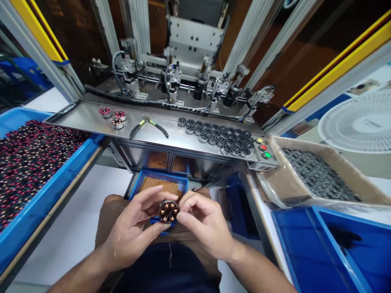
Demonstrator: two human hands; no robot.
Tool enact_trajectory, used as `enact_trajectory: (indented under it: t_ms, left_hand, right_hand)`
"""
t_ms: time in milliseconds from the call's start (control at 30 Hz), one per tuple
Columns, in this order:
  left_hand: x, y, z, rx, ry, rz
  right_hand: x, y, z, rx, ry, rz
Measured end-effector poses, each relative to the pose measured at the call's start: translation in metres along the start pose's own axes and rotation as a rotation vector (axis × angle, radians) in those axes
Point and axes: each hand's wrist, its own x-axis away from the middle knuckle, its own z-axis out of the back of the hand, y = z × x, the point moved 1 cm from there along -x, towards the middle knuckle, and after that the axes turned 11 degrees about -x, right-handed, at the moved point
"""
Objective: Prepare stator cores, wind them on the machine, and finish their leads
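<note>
Over my lap, my left hand (134,228) and my right hand (204,224) together hold a small round motor stator (168,211) with copper-wound coils. The left thumb and fingers pinch its left and lower side. The right fingertips pinch its right edge. Thin copper wire strands trail down from it across my left palm. Below the hands sits a small blue tray (161,181) with a brown bottom.
A steel shelf (91,118) carries three wound stators (113,117), yellow-handled pliers (148,125), several bare dark stator cores (218,136) and coloured buttons (263,148). A blue bin of wound stators (27,158) stands left. A cardboard box of cores (314,175), blue bins and a white fan (360,122) are right.
</note>
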Motion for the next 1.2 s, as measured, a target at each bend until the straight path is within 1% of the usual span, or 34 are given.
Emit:
enact_trajectory:
  t_ms: [133, 233, 300, 367, 400, 467, 633, 700, 767, 867, 1067, 1133, 1200]
  left_hand:
    - [-0.002, 0.002, 0.004, 0.131, -0.038, 0.111]
    - [-0.004, -0.001, 0.005, 0.201, -0.104, 0.177]
    - [-0.006, -0.004, 0.003, 0.279, -0.135, 0.19]
    - [-0.008, -0.008, -0.001, 0.328, -0.104, 0.169]
    - [-0.009, -0.009, -0.003, 0.311, -0.067, 0.152]
    - [-0.009, -0.01, -0.008, 0.197, 0.026, 0.107]
    - [-0.004, -0.008, -0.014, -0.244, 0.241, -0.121]
    - [0.0, -0.007, -0.012, -0.376, 0.275, -0.2]
    - [0.001, -0.007, -0.01, -0.462, 0.263, -0.256]
    - [0.002, -0.006, -0.009, -0.489, 0.238, -0.285]
    - [0.001, -0.006, -0.012, -0.354, 0.253, -0.217]
    - [0.0, -0.006, -0.012, -0.338, 0.251, -0.206]
    - [-0.001, -0.006, -0.011, -0.359, 0.251, -0.217]
  right_hand:
    - [0.005, 0.007, 0.001, -0.079, 0.039, -0.01]
    - [0.008, 0.009, 0.0, -0.05, 0.059, 0.018]
    - [0.01, 0.01, -0.001, -0.003, 0.071, 0.05]
    - [0.011, 0.012, -0.003, 0.038, 0.074, 0.076]
    - [0.012, 0.014, -0.003, 0.05, 0.074, 0.084]
    - [0.013, 0.017, -0.003, 0.062, 0.073, 0.093]
    - [0.013, 0.022, -0.001, 0.001, 0.071, 0.106]
    - [0.012, 0.021, -0.001, -0.03, 0.05, 0.122]
    - [0.01, 0.019, -0.003, -0.033, 0.028, 0.13]
    - [0.009, 0.018, -0.006, -0.04, 0.042, 0.113]
    - [0.014, 0.029, -0.014, -0.169, 0.125, 0.0]
    - [0.015, 0.033, -0.014, -0.198, 0.135, -0.028]
    - [0.015, 0.035, -0.013, -0.198, 0.143, -0.02]
